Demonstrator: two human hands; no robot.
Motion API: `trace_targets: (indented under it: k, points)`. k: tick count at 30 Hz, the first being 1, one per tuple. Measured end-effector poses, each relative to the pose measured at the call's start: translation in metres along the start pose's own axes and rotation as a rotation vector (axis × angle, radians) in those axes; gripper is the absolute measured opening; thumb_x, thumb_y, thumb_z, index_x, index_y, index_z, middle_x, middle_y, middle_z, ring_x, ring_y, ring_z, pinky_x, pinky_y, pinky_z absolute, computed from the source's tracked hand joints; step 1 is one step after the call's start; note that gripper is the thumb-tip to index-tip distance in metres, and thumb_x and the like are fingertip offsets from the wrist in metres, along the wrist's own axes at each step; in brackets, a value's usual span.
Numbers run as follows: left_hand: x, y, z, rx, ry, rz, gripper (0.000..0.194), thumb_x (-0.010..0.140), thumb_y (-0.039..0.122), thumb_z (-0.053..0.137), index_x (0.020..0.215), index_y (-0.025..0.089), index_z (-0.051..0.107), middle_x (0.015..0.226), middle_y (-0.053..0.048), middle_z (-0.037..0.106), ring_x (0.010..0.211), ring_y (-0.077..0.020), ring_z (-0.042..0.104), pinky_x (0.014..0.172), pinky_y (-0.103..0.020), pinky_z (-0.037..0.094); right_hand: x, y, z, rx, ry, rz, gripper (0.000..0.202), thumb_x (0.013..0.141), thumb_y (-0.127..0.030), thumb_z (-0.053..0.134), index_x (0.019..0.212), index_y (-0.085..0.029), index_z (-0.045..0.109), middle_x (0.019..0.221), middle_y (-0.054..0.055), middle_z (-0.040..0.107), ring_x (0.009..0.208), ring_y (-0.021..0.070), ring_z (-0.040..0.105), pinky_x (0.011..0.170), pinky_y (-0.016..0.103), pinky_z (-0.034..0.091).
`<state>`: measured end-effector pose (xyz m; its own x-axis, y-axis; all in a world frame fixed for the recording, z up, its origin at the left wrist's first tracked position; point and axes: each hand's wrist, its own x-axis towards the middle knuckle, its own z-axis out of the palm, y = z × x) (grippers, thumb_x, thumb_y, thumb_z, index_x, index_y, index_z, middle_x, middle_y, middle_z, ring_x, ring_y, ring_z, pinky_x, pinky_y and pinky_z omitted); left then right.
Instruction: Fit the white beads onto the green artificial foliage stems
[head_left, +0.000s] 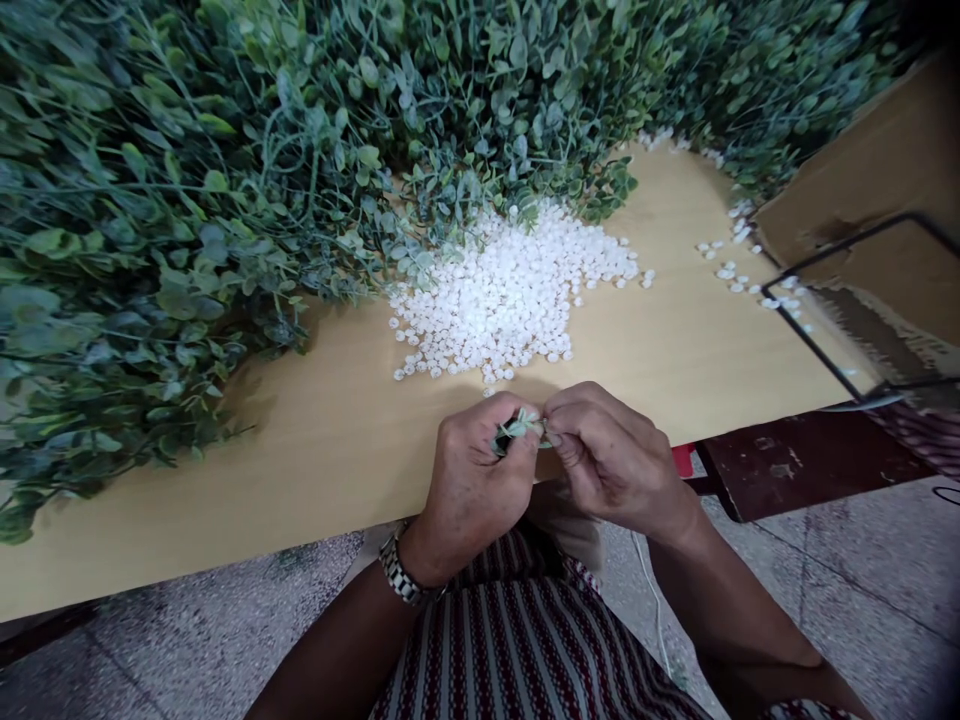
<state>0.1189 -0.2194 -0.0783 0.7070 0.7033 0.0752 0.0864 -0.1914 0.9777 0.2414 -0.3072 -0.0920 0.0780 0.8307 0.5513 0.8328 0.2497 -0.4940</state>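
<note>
My left hand (pixel 480 475) is closed around a small green artificial leaf sprig (pixel 519 425), whose pale leaves poke out between thumb and forefinger. Right beside it, my right hand (pixel 619 455) is closed, its thumb and forefinger pinched together at the sprig's right end. Any small part between those fingertips is hidden. Both hands meet at the table's front edge, just below a heap of small white plastic pieces (pixel 502 290). Several of these pieces lie loose around the heap.
Dense artificial greenery (pixel 300 130) is piled along the back and left of the wooden table (pixel 330 420). At the right stand a torn cardboard box (pixel 877 190) and a black metal frame (pixel 810 350). A dark red bench (pixel 817 460) is below the table's right edge.
</note>
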Motion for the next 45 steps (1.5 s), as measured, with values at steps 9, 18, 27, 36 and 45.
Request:
trace_targets:
  k: [9, 18, 27, 36, 45]
  points:
    - [-0.006, -0.007, -0.003, -0.287, 0.034, -0.077, 0.006, 0.084, 0.016, 0.046, 0.081, 0.019, 0.049, 0.082, -0.001, 0.053, 0.061, -0.0096, 0.046, 0.056, -0.021, 0.042, -0.004, -0.001, -0.001, 0.163, 0.108, 0.172, 0.018, 0.077, -0.002, 0.052, 0.083, -0.019, 0.051, 0.075, 0.003, 0.056, 0.072, 0.0154, 0.055, 0.062, 0.030, 0.046]
    - [-0.003, -0.006, -0.009, -0.287, 0.026, -0.019, 0.008, 0.083, 0.020, 0.057, 0.080, 0.017, 0.064, 0.078, -0.003, 0.062, 0.071, -0.0126, 0.056, 0.063, -0.023, 0.045, -0.003, 0.012, -0.019, 0.231, 0.083, 0.150, 0.015, 0.082, -0.008, 0.052, 0.089, -0.019, 0.059, 0.073, 0.002, 0.060, 0.066, 0.0139, 0.057, 0.054, 0.027, 0.047]
    - [-0.005, -0.008, -0.011, -0.228, -0.054, -0.158, 0.015, 0.089, 0.024, 0.047, 0.102, 0.022, 0.055, 0.094, -0.002, 0.060, 0.082, -0.0134, 0.056, 0.071, -0.022, 0.045, 0.022, 0.045, -0.017, -0.375, -0.086, 0.240, 0.011, 0.082, -0.018, 0.050, 0.076, -0.016, 0.060, 0.071, 0.004, 0.057, 0.064, 0.0156, 0.053, 0.058, 0.029, 0.040]
    - [-0.005, -0.010, -0.008, -0.348, -0.012, -0.141, 0.004, 0.085, 0.020, 0.054, 0.083, 0.018, 0.056, 0.089, -0.003, 0.061, 0.070, -0.0100, 0.054, 0.063, -0.020, 0.044, 0.016, 0.037, -0.022, -0.208, -0.089, 0.321, 0.009, 0.082, -0.017, 0.053, 0.073, -0.017, 0.056, 0.071, 0.003, 0.056, 0.066, 0.0157, 0.052, 0.061, 0.029, 0.039]
    - [-0.004, -0.002, -0.007, -0.253, -0.021, -0.026, 0.006, 0.079, 0.015, 0.059, 0.075, 0.016, 0.063, 0.072, -0.002, 0.064, 0.068, -0.0121, 0.057, 0.064, -0.022, 0.047, 0.014, 0.002, -0.015, 0.721, 0.043, 0.451, 0.011, 0.081, -0.024, 0.061, 0.073, -0.017, 0.059, 0.064, -0.001, 0.051, 0.057, 0.0098, 0.046, 0.051, 0.023, 0.039]
